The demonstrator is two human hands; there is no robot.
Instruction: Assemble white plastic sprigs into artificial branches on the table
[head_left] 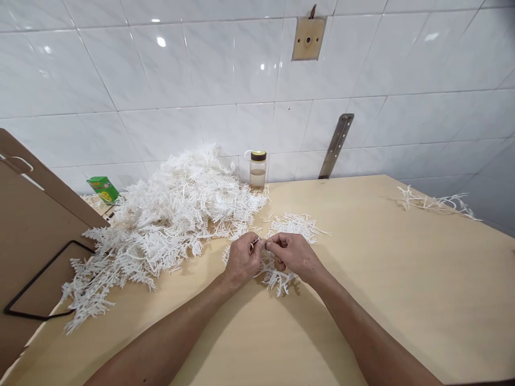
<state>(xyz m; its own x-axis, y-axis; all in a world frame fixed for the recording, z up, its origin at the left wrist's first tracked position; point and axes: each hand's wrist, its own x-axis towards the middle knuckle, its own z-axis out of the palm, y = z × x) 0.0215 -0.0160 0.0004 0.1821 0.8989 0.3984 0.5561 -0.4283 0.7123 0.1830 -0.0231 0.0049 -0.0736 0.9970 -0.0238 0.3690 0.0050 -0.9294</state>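
My left hand (241, 261) is closed, thumb against the fingers, on a white branched sprig (281, 282) whose forked tips spread out below both hands. Thumb and forefinger of my right hand (296, 256) pinch close beside the left fingertips, on what looks like the same sprig; the exact spot is hidden by the fingers. Just behind the hands lies a small pile of loose white pieces (300, 227). A large heap of white branched sprigs (181, 203) rises to the left, its near edge close to my left hand.
Behind the heap's right end stands a jar (258, 174) with a dark lid. A green box (103, 189) and a brown cardboard panel (40, 225) are at the left. One white sprig (438, 203) lies at the table's far right. A metal bracket (337, 146) leans against the tiled wall.
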